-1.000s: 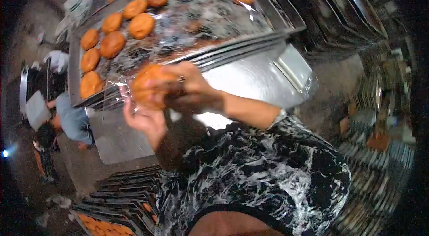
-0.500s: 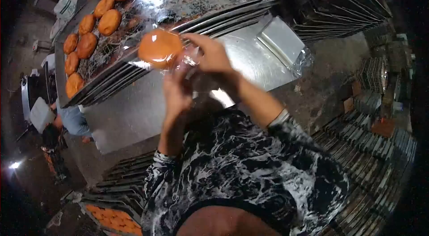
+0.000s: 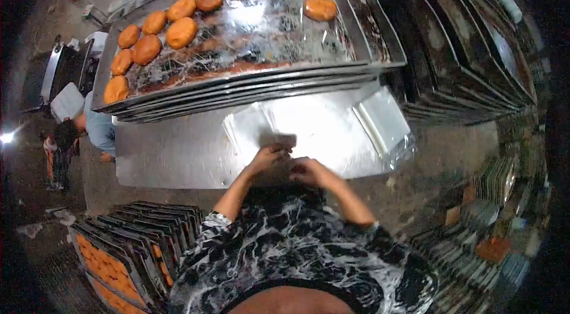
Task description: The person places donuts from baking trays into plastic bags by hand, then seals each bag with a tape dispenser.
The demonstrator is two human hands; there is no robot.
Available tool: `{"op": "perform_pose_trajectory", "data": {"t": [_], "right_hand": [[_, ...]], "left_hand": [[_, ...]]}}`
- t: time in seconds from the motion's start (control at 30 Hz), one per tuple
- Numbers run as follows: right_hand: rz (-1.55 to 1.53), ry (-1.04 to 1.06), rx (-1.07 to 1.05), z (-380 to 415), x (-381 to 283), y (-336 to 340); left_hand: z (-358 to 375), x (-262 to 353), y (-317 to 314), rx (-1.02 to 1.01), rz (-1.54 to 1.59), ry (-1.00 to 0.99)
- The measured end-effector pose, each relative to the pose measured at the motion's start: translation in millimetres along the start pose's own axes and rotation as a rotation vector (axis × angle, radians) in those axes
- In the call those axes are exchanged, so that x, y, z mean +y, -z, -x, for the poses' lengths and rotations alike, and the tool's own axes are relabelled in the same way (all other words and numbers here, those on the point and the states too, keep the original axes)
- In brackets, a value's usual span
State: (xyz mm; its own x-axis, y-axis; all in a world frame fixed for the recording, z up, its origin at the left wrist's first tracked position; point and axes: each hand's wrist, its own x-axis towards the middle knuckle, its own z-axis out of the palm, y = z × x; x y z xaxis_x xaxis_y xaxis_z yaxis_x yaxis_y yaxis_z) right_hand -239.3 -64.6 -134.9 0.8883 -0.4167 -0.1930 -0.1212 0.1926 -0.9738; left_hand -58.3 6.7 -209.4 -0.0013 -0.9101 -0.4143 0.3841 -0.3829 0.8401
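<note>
Near my body, over the front edge of the metal table [image 3: 172, 147], my left hand [image 3: 268, 158] has its fingers closed at a small, blurred brownish-grey thing [image 3: 285, 140] that I cannot make out. Close on its right is my right hand [image 3: 306, 170], fingers curled; what they hold, if anything, is hidden. A clear plastic sheet or bag [image 3: 244, 125] lies just beyond my left hand. Farther off, the top metal tray [image 3: 249, 70] of a stack carries several orange-brown buns [image 3: 181, 33] at its left and one bun [image 3: 320, 9] at its right.
A stack of clear plastic bags [image 3: 383, 121] lies on the table's right part. Large dark trays [image 3: 439, 35] stand at the upper right. Racked trays with orange buns [image 3: 107, 263] are at the lower left. Another person [image 3: 100, 127] bends down beyond the table's left end.
The view has shifted, showing more of the tray and table. My hands are lower and closer to my body. The wrapped orange bun between them earlier is no longer visible there.
</note>
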Motion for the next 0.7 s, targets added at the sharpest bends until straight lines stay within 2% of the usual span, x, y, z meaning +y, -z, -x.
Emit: {"op": "perform_pose_trajectory", "data": {"t": [0.03, 0.07, 0.1, 0.13, 0.17, 0.2, 0.27, 0.3, 0.33, 0.37, 0.4, 0.47, 0.5, 0.53, 0.6, 0.67, 0.7], "right_hand": [[0.163, 0.065, 0.038, 0, -7, -5], [0.321, 0.131, 0.081, -2, -12, -9], [0.329, 0.147, 0.074, 0, -14, -6], [0.218, 0.072, 0.088, 5, -15, -3], [0.104, -0.004, 0.104, 11, -14, -2], [0.103, 0.006, 0.108, 20, -11, -5], [0.084, -0.398, 0.492, 33, -4, -12], [0.088, -0.392, 0.496, 30, -1, -21], [0.354, -0.316, 0.615, 24, 4, -32], [0.626, -0.225, 0.725, 17, 4, -36], [0.636, -0.212, 0.726, 5, -3, -30], [-0.511, -0.288, 0.261, -33, -28, -13], [-0.785, -0.133, 0.148, -47, -65, -12], [-1.044, 0.024, 0.025, -57, -110, -13], [-0.889, 0.427, 0.325, -113, -158, -61], [-1.258, 0.375, -0.054, -131, -181, -103], [-1.016, 0.034, 0.061, -157, -149, -115]], "left_hand": [[8, 26, -13, 0.011, -0.003, -0.024], [15, 50, -29, -0.064, -0.297, -0.012], [18, 66, -40, -0.137, -0.593, 0.007], [20, 73, -48, -0.131, -0.602, 0.000], [21, 79, -54, -0.036, -0.552, 0.023], [21, 82, -58, 0.056, -0.499, 0.044], [21, 70, -59, 0.064, -0.581, 0.016], [22, 58, -59, -0.030, -0.501, -0.068], [28, 73, -66, -0.123, -0.417, -0.150], [35, 91, -73, 0.064, -0.591, -0.057], [36, 105, -74, 0.069, -0.591, -0.072], [45, 121, -67, 0.372, -0.589, -0.730], [51, 124, -63, 0.295, -0.600, -0.790], [58, 139, -59, 0.211, -0.700, -0.975], [57, 164, -26, 0.505, -0.676, -1.175], [53, 206, 5, 0.471, 0.857, -0.454], [79, 217, 30, 0.315, 0.735, -0.508]]}}
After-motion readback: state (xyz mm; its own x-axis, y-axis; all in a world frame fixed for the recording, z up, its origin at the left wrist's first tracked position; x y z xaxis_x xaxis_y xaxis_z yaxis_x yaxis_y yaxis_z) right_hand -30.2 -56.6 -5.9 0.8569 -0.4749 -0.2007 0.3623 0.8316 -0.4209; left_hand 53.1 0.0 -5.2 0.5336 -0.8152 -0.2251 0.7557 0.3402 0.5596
